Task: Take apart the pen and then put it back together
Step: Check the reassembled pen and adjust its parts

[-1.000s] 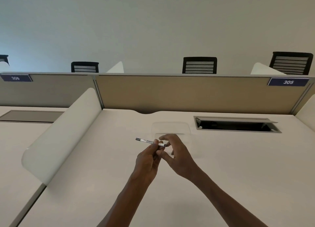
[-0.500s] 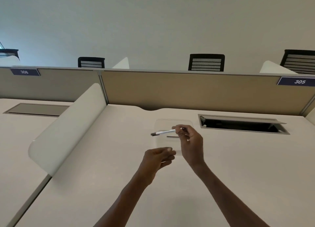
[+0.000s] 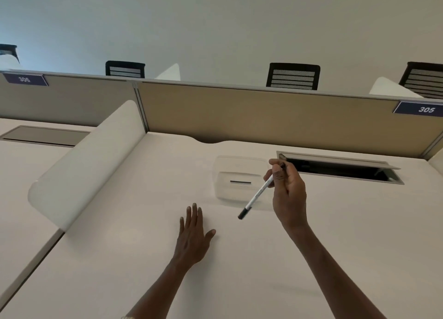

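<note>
Grip: the right hand [image 3: 288, 194] pinches the pen [image 3: 257, 194] at its upper end between thumb and fingertips, the remaining fingers curled behind. The left hand [image 3: 193, 234] holds nothing; it lies palm down on the surface [image 3: 119, 258], fingers spread and extended.

Location: the pen is held clear of the surface, slanting down and to the left from the right hand, its dark tip end [image 3: 242, 213] lowest and nearest. It hangs over the near right edge of a clear tray [image 3: 224, 165], which sits on the surface between the two hands and farther away. A short dark part [image 3: 240, 182] lies flat inside the tray; whether it is the cap or another piece of the pen cannot be determined at this size.

Handling assessment: the pen appears to be a slim, white plastic barrel. It is judged light and stiff, with a smooth round body likely to turn or slip under a loose pinch and to roll if laid on the bare surface. Small parts are best kept in the tray. For any pulling or unscrewing, a hold on the barrel's middle with one hand and on the dark end piece with the other is advised. A one-ended pinch such as this gives little control over the free tip.

Other observations: an open cable hatch [image 3: 340, 169] lies just beyond the right hand; a loose part could drop into it.
</note>
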`<move>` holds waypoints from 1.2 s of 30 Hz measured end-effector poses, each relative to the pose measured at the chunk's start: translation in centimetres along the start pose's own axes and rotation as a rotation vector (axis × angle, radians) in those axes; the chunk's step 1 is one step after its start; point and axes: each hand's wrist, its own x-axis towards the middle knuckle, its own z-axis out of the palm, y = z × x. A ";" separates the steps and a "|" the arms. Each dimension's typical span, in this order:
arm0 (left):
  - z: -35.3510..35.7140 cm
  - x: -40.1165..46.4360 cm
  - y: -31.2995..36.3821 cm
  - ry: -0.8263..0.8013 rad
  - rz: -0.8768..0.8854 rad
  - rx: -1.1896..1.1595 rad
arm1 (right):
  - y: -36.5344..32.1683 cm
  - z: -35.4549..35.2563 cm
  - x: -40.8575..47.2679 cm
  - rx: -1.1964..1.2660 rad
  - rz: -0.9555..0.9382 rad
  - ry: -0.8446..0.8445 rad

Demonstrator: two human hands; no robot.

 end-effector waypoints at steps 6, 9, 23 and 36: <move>1.9 -0.3 -1.0 0.001 -0.033 0.083 | -1.2 -0.4 -0.4 0.115 0.043 -0.104; 1.8 -0.3 -1.1 0.008 -0.036 0.107 | -1.3 0.1 -0.3 0.247 0.148 -0.147; 1.8 -0.3 -1.3 0.033 -0.029 0.085 | -3.1 2.2 0.1 0.448 0.288 -0.248; 2.0 -0.3 -1.3 0.044 -0.030 0.072 | -4.4 2.7 0.2 0.423 0.377 -0.212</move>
